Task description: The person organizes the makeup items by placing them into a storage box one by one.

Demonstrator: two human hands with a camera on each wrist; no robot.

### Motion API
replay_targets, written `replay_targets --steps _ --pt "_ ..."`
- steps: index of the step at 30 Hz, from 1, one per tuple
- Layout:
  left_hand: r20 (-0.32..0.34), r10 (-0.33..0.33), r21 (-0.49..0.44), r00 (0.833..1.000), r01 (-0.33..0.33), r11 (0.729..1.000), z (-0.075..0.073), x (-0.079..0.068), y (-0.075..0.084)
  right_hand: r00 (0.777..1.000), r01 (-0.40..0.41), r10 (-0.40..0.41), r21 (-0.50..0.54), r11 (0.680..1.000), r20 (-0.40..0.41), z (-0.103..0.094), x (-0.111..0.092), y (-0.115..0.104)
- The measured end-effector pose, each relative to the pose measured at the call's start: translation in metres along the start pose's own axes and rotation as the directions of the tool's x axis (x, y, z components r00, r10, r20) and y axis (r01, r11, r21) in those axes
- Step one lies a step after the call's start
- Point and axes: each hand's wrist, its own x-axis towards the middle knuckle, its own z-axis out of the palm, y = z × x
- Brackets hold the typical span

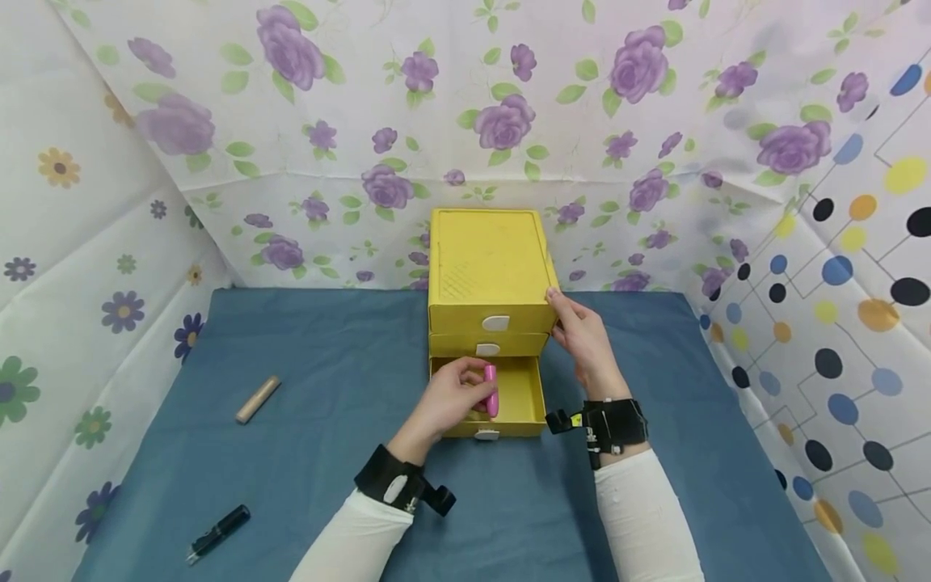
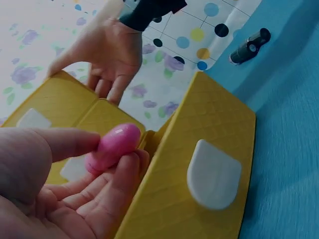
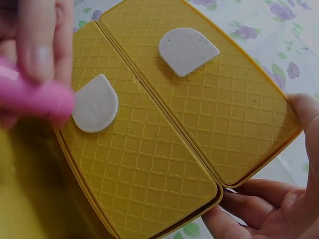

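A yellow drawer box with white tabs stands at the back middle of the cloth. Its bottom drawer is pulled out; the two above it are closed. Over that open drawer, my left hand pinches a small pink cylinder with a rounded end between thumb and fingers. The pink piece also shows close up in the left wrist view. My right hand grips the box's right front edge, thumb near the top corner and fingers along the side. What lies under the left hand inside the drawer is hidden.
A light brown cylinder lies on the blue cloth at the left. Nearer the front left is a black tube with a clear end. Flowered sheeting hangs behind the box, and dotted sheeting is at the right.
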Motion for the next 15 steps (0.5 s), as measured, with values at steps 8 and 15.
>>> replay_targets --steps 8,15 --pt "-0.004 -0.077 0.236 0.997 0.076 0.969 0.016 0.015 0.001 1.0 0.005 -0.005 -0.004 1.0 -0.01 0.001 -0.001 -0.001" --pt "0.031 -0.102 0.367 0.994 0.084 0.927 0.031 0.03 0.003 1.0 0.01 -0.01 -0.001 1.0 -0.009 0.001 -0.001 -0.001"
